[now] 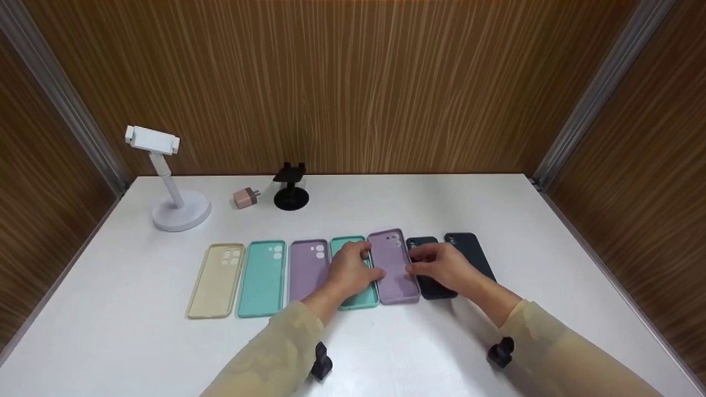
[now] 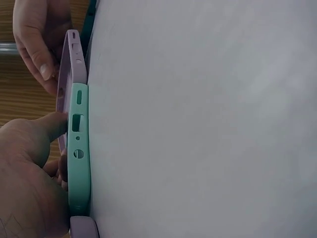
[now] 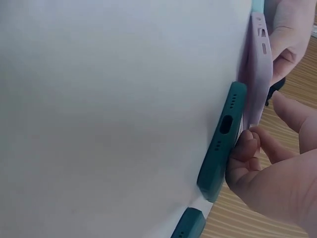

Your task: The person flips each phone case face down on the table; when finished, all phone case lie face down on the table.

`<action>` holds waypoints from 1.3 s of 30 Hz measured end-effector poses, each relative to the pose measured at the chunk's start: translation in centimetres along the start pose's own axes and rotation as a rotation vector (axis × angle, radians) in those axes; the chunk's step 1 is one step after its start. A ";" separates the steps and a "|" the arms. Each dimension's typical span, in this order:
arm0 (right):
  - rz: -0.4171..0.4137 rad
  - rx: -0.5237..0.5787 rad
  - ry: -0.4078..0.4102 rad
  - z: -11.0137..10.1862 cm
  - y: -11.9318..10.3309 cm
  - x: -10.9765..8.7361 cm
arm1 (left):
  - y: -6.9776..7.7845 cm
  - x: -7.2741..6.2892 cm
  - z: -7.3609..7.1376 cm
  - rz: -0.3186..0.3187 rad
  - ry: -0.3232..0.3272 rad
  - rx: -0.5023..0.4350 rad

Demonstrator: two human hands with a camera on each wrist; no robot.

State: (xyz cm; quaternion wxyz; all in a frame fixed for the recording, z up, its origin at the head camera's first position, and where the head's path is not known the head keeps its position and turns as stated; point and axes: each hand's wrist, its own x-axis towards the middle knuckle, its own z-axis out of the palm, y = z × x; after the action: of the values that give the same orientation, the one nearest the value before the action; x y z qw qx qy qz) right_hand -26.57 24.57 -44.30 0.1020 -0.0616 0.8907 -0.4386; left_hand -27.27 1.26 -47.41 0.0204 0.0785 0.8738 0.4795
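Observation:
A purple phone case lies hollow side up in a row of cases, its right side lifted a little off the table. My left hand holds its left edge with thumb and fingers, reaching over a teal case. At the opposite edge my right hand holds the purple case by the fingertips; the right wrist view shows the fingers curled at its rim. Under the right hand a dark green case lies close beside it. Hands partly hide both neighbouring cases.
To the left lie a second purple case, another teal case and a beige case. Another dark case lies at the right end. Behind stand a white phone stand, a pink charger and a black stand.

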 end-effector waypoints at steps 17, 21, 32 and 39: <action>-0.024 0.308 -0.035 0.3 0.1 -0.8 | 0.0 -0.1 0.0 0.020 0.008 -0.002; 0.008 0.331 -0.016 0.5 0.2 -0.7 | 0.2 -0.1 -0.1 -0.006 -0.004 -0.020; 0.033 0.335 0.004 0.2 0.2 -1.0 | 2.2 -0.5 -0.9 0.038 0.022 0.001; 0.046 0.356 -0.004 -0.2 0.2 -0.9 | 3.3 -1.9 -0.9 0.100 -0.119 -0.141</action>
State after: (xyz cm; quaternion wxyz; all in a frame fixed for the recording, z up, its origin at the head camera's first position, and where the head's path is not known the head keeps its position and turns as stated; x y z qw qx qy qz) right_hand -25.72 25.00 -44.24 0.1233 -0.0229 0.7999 -0.5868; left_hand -25.10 1.97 -44.25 0.0536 0.1487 0.8301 0.5347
